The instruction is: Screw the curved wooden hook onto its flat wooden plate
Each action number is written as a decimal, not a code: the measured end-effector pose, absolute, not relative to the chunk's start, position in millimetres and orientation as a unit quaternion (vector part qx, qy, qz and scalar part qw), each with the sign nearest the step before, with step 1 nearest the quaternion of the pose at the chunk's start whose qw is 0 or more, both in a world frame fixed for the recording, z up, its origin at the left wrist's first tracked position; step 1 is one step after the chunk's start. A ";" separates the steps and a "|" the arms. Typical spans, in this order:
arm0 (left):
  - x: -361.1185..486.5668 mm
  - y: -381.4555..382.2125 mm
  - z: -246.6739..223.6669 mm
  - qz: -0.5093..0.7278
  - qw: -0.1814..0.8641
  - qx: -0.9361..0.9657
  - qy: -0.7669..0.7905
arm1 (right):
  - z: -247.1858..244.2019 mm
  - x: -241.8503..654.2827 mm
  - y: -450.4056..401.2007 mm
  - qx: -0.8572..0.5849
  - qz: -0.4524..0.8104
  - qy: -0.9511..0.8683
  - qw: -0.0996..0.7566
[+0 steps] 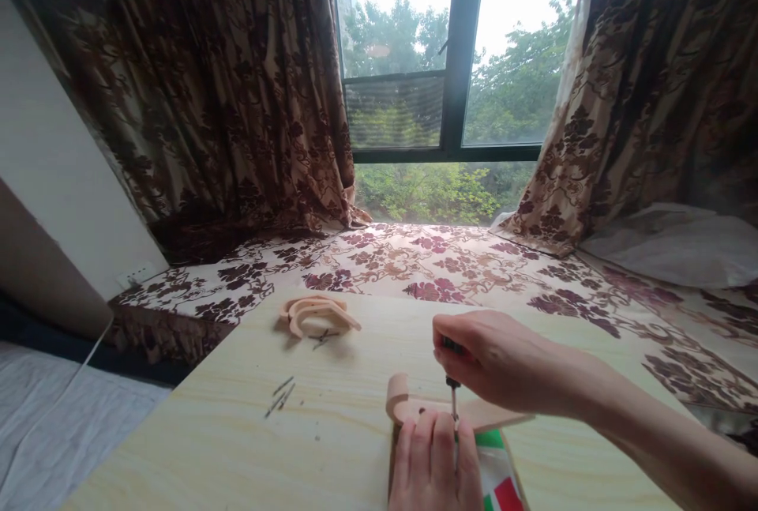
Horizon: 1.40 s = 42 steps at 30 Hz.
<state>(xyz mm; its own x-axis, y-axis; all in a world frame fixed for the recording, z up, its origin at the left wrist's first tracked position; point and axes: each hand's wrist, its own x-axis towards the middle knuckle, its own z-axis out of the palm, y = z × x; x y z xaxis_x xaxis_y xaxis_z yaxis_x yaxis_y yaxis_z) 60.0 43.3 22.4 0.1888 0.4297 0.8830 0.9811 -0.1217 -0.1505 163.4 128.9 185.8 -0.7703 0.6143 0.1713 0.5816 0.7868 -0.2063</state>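
Note:
My right hand (494, 357) is wrapped round the dark handle of a screwdriver (453, 396). Its shaft points down, and the tip is hidden behind the fingers of my left hand (437, 460). Those fingers press side by side on a pale wooden piece (408, 399) with a curled end and a dark hole. Beneath them lies a flat item printed in green, white and red (500, 479). Curved wooden parts (320, 309) rest farther back on the left of the table. Several dark screws (280, 396) lie loose, with more dark screws (324, 336) beside the curved parts.
The light wooden tabletop (237, 424) meets a window seat with a floral cover (432, 262). Patterned curtains (249, 84) hang on both sides of the window (465, 45). A white translucent bag (675, 246) lies at the right; a white cable (74, 377) runs down at the left.

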 end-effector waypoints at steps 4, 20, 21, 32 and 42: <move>61.6 42.7 23.0 -0.358 0.390 -0.655 -0.539 | 188.2 163.5 130.3 -0.307 0.066 -0.945 0.092; 38.9 34.6 23.4 -0.239 0.363 -0.747 -0.504 | 203.4 172.3 128.7 -0.290 0.019 -0.956 0.035; 37.3 34.4 22.6 -0.231 0.362 -0.754 -0.497 | 201.2 171.8 129.6 -0.299 0.010 -0.953 0.043; 38.1 28.7 31.2 -0.219 0.339 -0.770 -0.494 | 205.7 175.3 129.8 -0.280 0.033 -0.959 0.033; 46.0 37.7 25.5 -0.276 0.393 -0.712 -0.512 | 196.3 171.3 131.4 -0.330 0.057 -0.940 0.067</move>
